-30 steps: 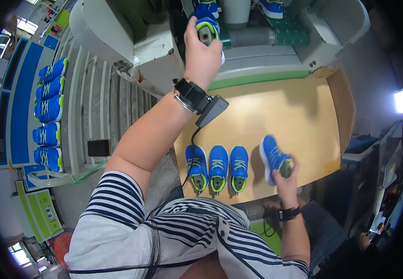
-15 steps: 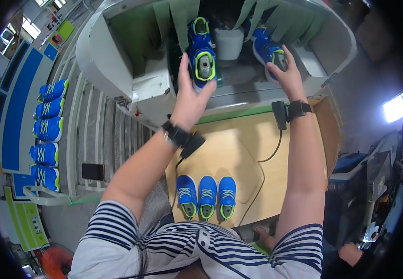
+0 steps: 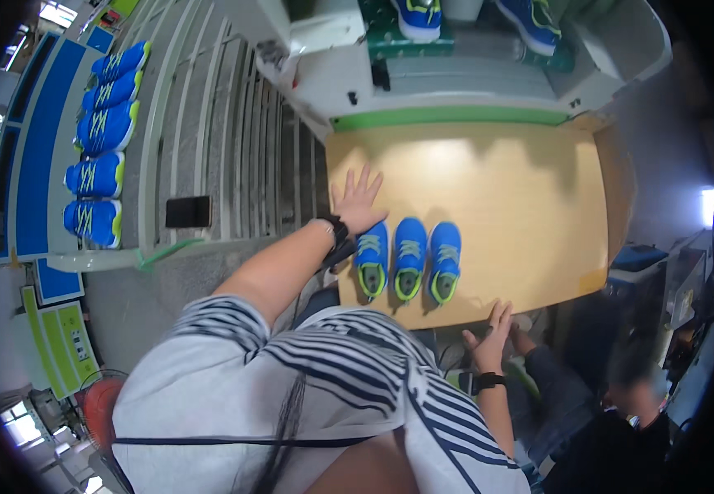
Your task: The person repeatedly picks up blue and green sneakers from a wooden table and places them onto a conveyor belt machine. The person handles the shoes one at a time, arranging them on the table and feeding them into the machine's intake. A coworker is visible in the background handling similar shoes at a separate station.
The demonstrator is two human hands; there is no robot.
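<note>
Three blue shoes with lime collars stand side by side on the wooden tabletop: the left shoe (image 3: 372, 259), the middle shoe (image 3: 409, 257) and the right shoe (image 3: 446, 259). My left hand (image 3: 358, 202), open with fingers spread and holding nothing, is just beyond the toe of the left shoe. At the table's near edge, right of the row, my right hand (image 3: 488, 339) is also empty, its fingers stretched out. Inside the machine at the far side, a blue shoe (image 3: 419, 18) is on the left and another blue shoe (image 3: 531, 25) on the right, both partly cut off.
The white machine (image 3: 324, 78) borders the wooden tabletop (image 3: 530, 214) at the far side. On the left, several blue shoes (image 3: 108, 123) line a slatted rack (image 3: 177, 148), near a black phone (image 3: 188, 212). Another person (image 3: 628, 428) is close by at the lower right.
Both my hands have come away from the shoes in the machine, back over the table and its near edge. The view has shifted, and the machine now sits higher in it.
</note>
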